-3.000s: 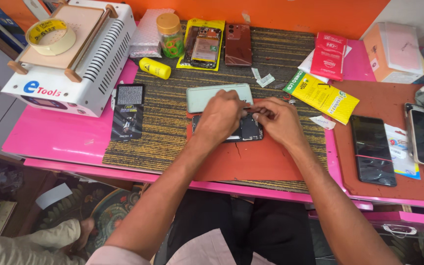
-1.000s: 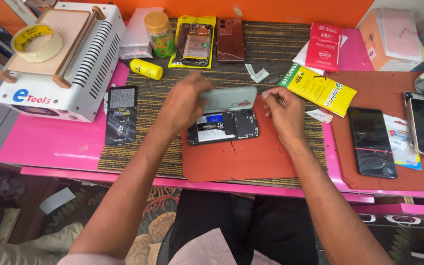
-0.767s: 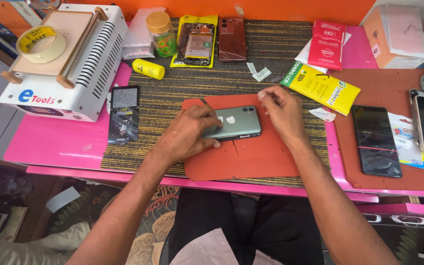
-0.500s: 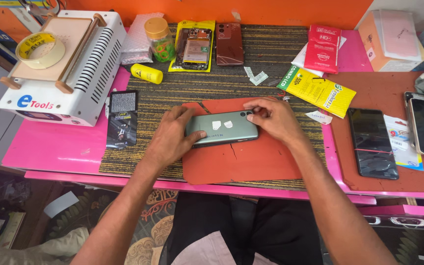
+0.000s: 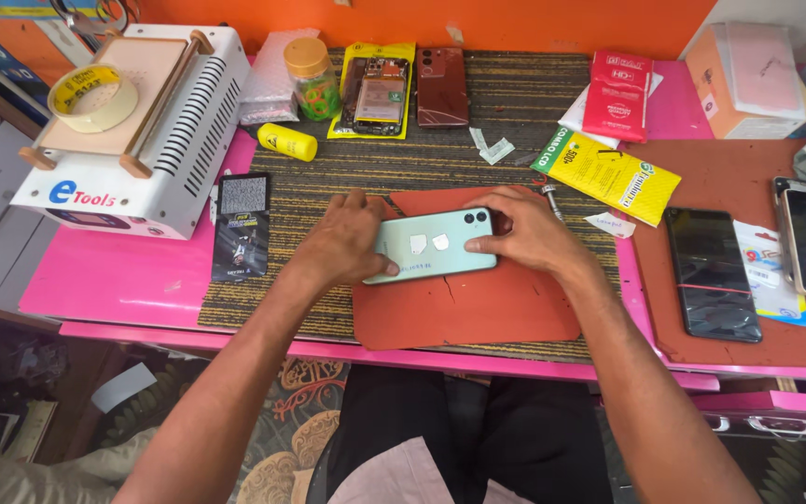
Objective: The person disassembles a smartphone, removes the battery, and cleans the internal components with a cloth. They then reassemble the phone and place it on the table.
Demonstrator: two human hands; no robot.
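Observation:
A pale green phone (image 5: 433,245) lies back side up on a red-brown mat (image 5: 478,308), with two small white stickers on its back. My left hand (image 5: 347,238) presses on the phone's left end, fingers spread over it. My right hand (image 5: 524,229) grips the right end by the camera corner, thumb on the back cover. Both hands hold the phone against the mat.
A white heating machine (image 5: 132,121) with a tape roll (image 5: 93,96) stands at the far left. A yellow bottle (image 5: 288,142), a jar (image 5: 310,77), an opened phone (image 5: 380,89), a maroon phone (image 5: 442,86), yellow packet (image 5: 606,175) and black phones (image 5: 711,273) lie around.
The phone lay open with its insides showing. My left hand brought the green back cover over and laid it on. Both hands now press the closed phone on the mat.

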